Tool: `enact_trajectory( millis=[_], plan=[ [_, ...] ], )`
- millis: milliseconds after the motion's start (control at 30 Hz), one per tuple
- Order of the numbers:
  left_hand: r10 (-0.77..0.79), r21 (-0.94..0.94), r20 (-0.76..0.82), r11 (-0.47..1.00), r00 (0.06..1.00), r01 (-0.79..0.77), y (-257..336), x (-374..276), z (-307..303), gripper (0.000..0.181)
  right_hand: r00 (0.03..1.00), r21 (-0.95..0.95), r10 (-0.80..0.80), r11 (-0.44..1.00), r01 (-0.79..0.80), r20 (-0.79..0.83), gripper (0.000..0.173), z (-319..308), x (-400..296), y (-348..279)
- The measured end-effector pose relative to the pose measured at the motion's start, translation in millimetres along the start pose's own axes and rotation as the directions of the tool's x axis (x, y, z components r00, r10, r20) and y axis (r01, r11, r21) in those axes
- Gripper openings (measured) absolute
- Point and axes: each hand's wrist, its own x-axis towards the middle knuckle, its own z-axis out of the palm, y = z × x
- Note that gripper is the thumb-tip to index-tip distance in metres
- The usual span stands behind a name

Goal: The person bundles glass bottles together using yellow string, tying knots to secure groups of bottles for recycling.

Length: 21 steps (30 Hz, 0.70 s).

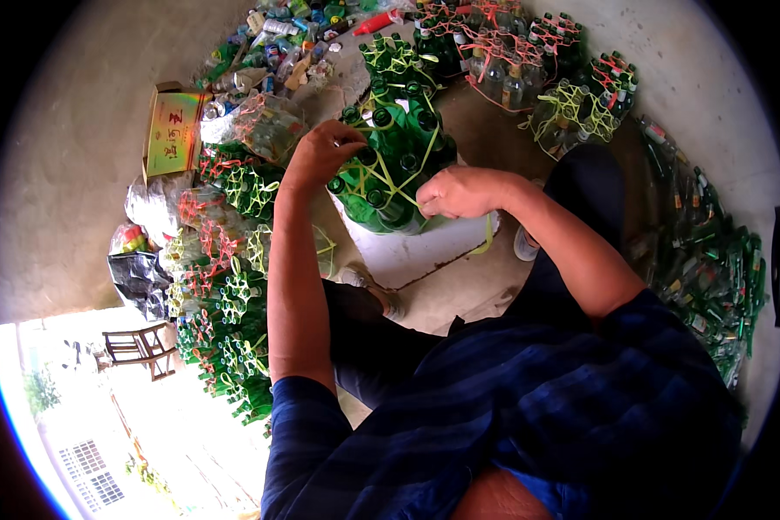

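A cluster of green glass bottles stands upright on a white board before me. Yellow-green plastic strapping criss-crosses between their necks. My left hand is at the cluster's left side, with thumb and fingers bent close to a bottle neck; whether strapping is between them cannot be made out. At the near right side, my right hand pinches the strapping beside a front bottle. A loose strap end hangs below that hand, over the board's edge.
Tied bottle bundles line the left, below a yellow cardboard box. More bundles stand at the back right. Loose bottles are heaped along the right wall, plastic bottles at the far left. A wooden chair stands near the bright opening.
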Motion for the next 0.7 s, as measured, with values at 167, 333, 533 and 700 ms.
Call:
enact_trajectory(
  millis=[167,333,533,700],
  plan=[
    [0.035,-0.013,-0.04,0.999,0.999,-0.035,11.2,-5.5,-0.1,0.017,0.989,-0.124,-0.137,0.984,0.129,-0.058,0.024,8.2,3.8,11.8],
    [0.042,-0.017,-0.062,0.999,0.997,-0.043,13.1,-10.2,-1.5,0.019,0.999,-0.146,-0.045,0.988,0.046,0.013,0.018,-0.2,-3.9,-3.6],
    [-0.014,-0.031,-0.059,0.999,0.998,0.012,12.6,-14.5,-1.4,0.023,0.994,-0.099,-0.108,0.989,0.107,0.0,0.024,-0.5,-8.8,3.1],
    [0.166,0.144,-0.281,0.981,0.945,-0.13,24.1,-35.0,-1.0,0.029,1.0,0.015,-0.017,1.0,0.017,-0.007,0.023,2.5,-14.8,-2.5]
  ],
)
